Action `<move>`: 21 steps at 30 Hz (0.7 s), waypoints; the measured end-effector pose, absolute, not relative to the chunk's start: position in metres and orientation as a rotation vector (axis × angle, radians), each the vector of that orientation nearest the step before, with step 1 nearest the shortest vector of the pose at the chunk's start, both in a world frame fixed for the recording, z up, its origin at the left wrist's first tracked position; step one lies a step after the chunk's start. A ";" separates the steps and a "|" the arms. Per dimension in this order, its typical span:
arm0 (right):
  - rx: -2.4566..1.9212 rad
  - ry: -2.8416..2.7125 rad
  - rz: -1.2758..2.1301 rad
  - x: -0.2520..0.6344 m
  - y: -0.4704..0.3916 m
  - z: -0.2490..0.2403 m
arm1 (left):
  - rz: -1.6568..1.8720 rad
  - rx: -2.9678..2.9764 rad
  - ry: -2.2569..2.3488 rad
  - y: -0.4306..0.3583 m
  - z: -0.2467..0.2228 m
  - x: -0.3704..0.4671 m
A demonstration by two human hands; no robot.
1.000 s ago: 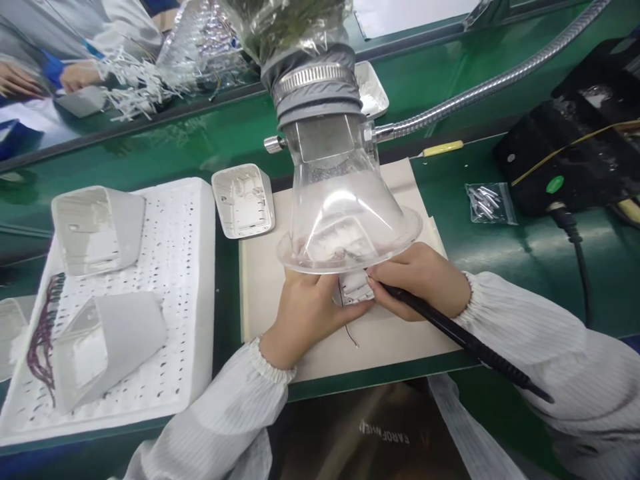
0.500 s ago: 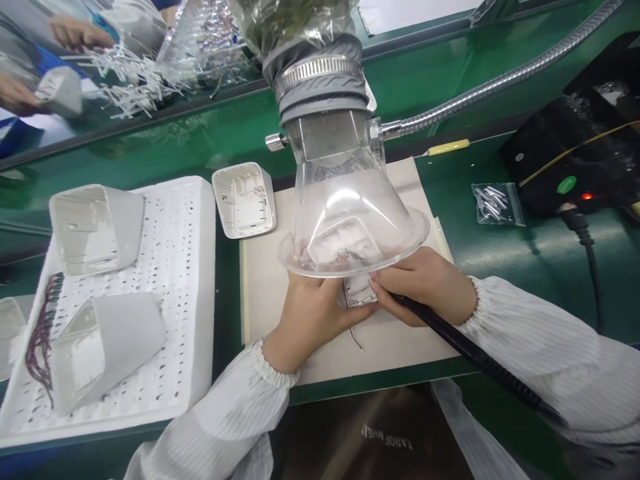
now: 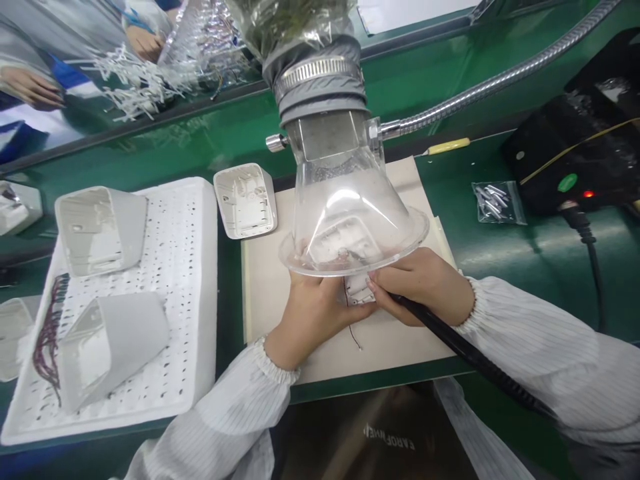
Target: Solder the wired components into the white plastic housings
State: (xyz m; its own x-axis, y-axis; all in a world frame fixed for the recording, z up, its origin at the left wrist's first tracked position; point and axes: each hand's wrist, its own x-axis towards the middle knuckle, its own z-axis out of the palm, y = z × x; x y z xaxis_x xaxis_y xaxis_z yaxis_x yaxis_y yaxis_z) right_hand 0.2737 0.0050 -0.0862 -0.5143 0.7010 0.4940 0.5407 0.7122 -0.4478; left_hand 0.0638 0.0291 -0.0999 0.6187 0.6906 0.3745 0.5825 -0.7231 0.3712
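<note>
My left hand (image 3: 315, 310) is closed around a white plastic housing (image 3: 358, 291), which is tilted with its open side toward me. Part of that housing shows through the clear funnel-shaped fume hood (image 3: 345, 183) just above. A thin dark wire (image 3: 355, 339) hangs out below my left thumb. In my right hand (image 3: 427, 283) is a soldering iron (image 3: 443, 330), gripped like a pen, its black cord running down to the right. Its tip points into the housing under the hood; the exact contact there is hard to make out.
A white foam tray (image 3: 197, 333) at left carries two white housings (image 3: 133, 230) and dark wires (image 3: 47, 340). Another housing (image 3: 245, 200) stands behind the mat (image 3: 270, 333). At right lie a bag of metal pins (image 3: 495, 202), a yellow-handled tool (image 3: 449, 147) and a black box (image 3: 565, 153).
My hands hold nearly the same pose. Across the bench, a co-worker's hand no longer holds a white housing, and another housing has come into view at the far left edge.
</note>
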 end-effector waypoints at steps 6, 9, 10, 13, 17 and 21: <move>-0.929 -2.261 0.272 0.272 0.006 -0.087 | 0.705 2.619 1.063 0.029 -0.098 0.064; -0.946 -2.253 0.229 0.271 0.006 -0.087 | 0.731 2.621 1.050 0.029 -0.097 0.065; -0.955 -2.249 0.215 0.270 0.006 -0.087 | 0.737 2.618 1.043 0.029 -0.097 0.065; -0.984 -2.250 0.196 0.269 0.005 -0.087 | 0.718 2.593 1.045 0.029 -0.097 0.066; -1.002 -2.250 0.174 0.269 0.005 -0.088 | 0.662 2.565 1.077 0.028 -0.099 0.064; -0.972 -2.234 0.176 0.268 0.005 -0.090 | 0.656 2.560 1.083 0.027 -0.099 0.064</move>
